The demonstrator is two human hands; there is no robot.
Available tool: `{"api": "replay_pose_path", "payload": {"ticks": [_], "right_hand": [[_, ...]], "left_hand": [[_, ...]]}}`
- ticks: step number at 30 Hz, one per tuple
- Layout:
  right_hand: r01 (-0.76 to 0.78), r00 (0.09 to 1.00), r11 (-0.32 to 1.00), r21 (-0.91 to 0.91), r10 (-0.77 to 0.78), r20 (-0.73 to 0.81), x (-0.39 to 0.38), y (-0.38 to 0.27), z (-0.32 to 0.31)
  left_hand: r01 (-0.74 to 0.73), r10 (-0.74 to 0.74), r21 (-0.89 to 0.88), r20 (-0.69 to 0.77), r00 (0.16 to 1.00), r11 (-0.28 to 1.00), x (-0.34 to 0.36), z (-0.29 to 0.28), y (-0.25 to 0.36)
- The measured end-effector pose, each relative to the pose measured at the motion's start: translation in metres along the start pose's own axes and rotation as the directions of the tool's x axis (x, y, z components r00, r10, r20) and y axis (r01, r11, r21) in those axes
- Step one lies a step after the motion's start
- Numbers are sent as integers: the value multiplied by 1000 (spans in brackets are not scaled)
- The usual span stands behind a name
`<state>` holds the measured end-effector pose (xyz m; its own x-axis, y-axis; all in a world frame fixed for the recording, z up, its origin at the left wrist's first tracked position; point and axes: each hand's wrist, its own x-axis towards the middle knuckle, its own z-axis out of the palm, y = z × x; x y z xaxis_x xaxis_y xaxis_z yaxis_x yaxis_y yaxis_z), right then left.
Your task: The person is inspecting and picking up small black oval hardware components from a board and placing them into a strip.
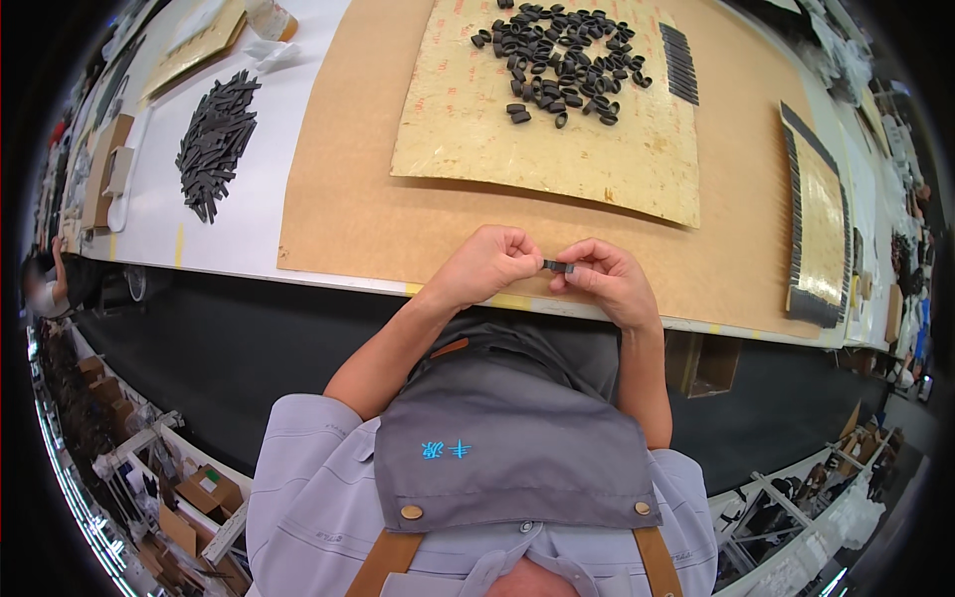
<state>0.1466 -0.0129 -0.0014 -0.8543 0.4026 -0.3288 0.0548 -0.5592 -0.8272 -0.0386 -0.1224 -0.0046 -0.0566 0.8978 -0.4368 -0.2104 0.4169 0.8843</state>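
Note:
Near the table's front edge, my left hand (495,263) and my right hand (609,281) hold a small black strip (558,267) between them. My left thumb and forefinger pinch its left end. The right end is between my right thumb and fingers, which hide part of it. Beyond my hands lies a yellowish board (477,149) with many small black loops (542,60) heaped on it. A row of flat black strips (679,65) lines that board's right edge. To the left, a loose pile of black strips (217,139) rests on a white surface.
Brown paper (348,199) covers the middle of the table. At the right stands another yellowish board (818,219) with black strips along both long sides. A plastic container (271,20) is at the far left. A person (52,284) shows at the left rim; a cardboard box (211,493) sits lower left.

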Motion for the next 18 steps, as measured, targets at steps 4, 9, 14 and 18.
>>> {"api": "replay_pose_path", "payload": {"ticks": [4,9,14,18], "right_hand": [[-36,999,999,-1,36,-10,1,-2,0],[-85,995,991,-103,79,-54,5,-7,9],[-27,993,993,-112,13,-116,9,2,12],[-29,989,992,-126,9,-149,8,3,14]], "left_hand": [[-35,36,64,-24,999,997,2,2,-4],[-1,2,116,-5,1000,993,6,0,-6],[2,2,134,-23,1000,991,8,1,-4],[19,-16,137,-22,1000,990,6,2,0]]}}
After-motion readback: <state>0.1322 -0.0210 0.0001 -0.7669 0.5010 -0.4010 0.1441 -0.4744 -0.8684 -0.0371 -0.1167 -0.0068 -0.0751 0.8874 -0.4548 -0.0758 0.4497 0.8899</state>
